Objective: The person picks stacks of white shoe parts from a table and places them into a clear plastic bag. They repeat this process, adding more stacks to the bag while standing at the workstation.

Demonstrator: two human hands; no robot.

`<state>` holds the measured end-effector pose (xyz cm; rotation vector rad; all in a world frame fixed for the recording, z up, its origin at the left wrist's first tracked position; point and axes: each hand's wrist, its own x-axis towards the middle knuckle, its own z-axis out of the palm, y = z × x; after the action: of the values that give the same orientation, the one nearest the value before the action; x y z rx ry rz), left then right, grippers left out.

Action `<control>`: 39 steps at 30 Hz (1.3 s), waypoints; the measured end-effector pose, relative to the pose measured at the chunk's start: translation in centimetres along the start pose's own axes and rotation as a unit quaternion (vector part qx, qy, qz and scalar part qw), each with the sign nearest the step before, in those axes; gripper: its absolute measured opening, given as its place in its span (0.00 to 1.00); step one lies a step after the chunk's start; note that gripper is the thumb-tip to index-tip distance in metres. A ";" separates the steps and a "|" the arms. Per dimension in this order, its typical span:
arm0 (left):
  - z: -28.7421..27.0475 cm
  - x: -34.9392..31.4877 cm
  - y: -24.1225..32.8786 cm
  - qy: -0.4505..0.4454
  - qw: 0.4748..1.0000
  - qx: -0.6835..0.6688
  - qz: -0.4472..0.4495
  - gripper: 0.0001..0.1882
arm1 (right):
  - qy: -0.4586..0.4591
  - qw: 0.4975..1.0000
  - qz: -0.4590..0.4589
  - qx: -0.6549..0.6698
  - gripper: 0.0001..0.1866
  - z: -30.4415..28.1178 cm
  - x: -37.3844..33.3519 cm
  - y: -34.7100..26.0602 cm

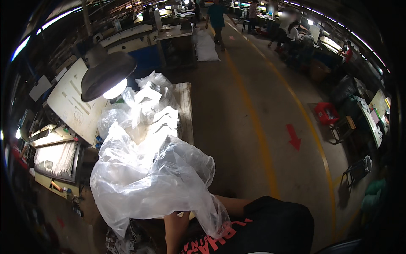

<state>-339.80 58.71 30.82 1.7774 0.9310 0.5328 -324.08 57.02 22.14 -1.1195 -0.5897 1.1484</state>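
- both hands sit hidden under the clear plastic bag (pixel 148 186); whether they grip it cannot be told
- white pieces (pixel 158 110) at 11 o'clock blur in lamp glare
- the forearm (pixel 175 233) is cut off at 6 o'clock

Bare forearm (pixel 175 230) raised from below; both hands hidden.
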 end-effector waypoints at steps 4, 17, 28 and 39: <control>-2.6 -1.9 -0.4 -0.121 0.989 -0.085 0.024 0.16 | 0.053 0.998 -0.021 -0.032 0.26 3.3 -1.3 1.4; -11.4 -5.5 -2.0 -0.425 0.900 0.004 0.093 0.17 | 0.180 0.894 -0.160 -0.379 0.25 4.2 -1.1 -5.9; -19.2 -5.0 -3.3 -0.300 0.940 -0.107 0.124 0.20 | 0.091 0.880 -0.135 -0.447 0.22 1.9 -3.0 -6.1; -18.9 -5.6 -2.9 -0.393 0.907 -0.086 0.126 0.23 | -0.061 0.839 0.020 -0.541 0.23 2.6 2.1 1.2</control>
<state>-357.74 65.69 35.86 1.7289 0.0885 0.0175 -325.98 59.97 21.66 -2.0161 -1.4182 0.8890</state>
